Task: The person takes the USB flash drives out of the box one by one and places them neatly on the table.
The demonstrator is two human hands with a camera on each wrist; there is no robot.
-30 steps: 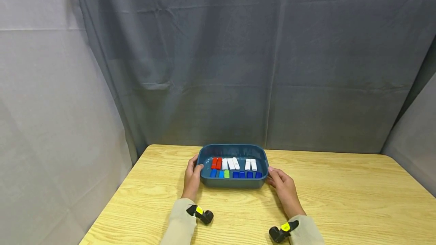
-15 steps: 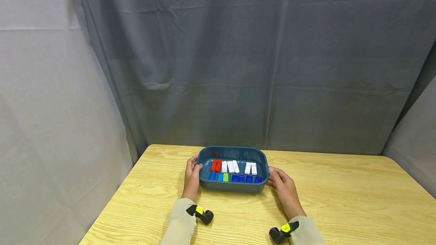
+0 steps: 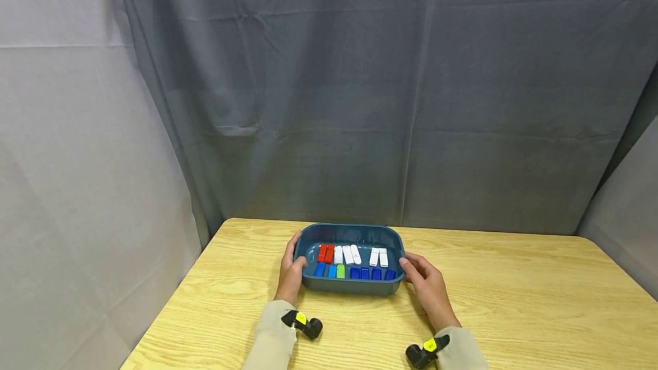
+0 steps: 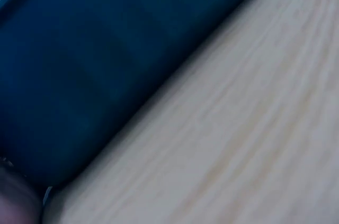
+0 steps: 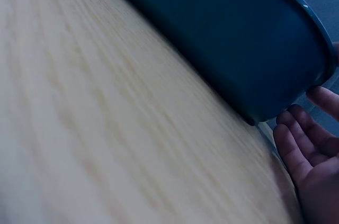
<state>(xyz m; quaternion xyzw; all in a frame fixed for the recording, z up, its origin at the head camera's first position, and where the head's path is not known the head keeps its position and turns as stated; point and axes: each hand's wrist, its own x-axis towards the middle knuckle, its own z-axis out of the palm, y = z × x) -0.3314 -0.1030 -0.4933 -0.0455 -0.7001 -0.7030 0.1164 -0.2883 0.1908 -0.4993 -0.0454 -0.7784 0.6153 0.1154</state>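
Note:
A dark blue-green plastic tub (image 3: 354, 286) stands on the wooden table between both hands. Its left end is gripped by my left hand (image 3: 290, 273), thumb over the rim and fingers along the outside. My right hand (image 3: 429, 290) holds the right end, thumb at the rim; in the right wrist view its other fingers (image 5: 296, 155) curl near the lower corner. Inside lie two rows of small oblong pieces, too small to identify: red ones (image 3: 325, 253), white ones (image 3: 348, 254), blue ones (image 3: 365, 273) and a green one (image 3: 341, 271). The left wrist view shows mostly the tub's wall (image 4: 106, 49).
The pale wooden table (image 3: 514, 290) extends to both sides of the tub. A grey curtain (image 3: 329, 101) hangs behind its back edge, and white cloth (image 3: 92, 187) hangs at the left. Each wrist carries a small black camera (image 3: 308, 327).
The tub has shifted slightly nearer to me. My right thumb has come further over its rim, and my left fingers reach a little farther along its end.

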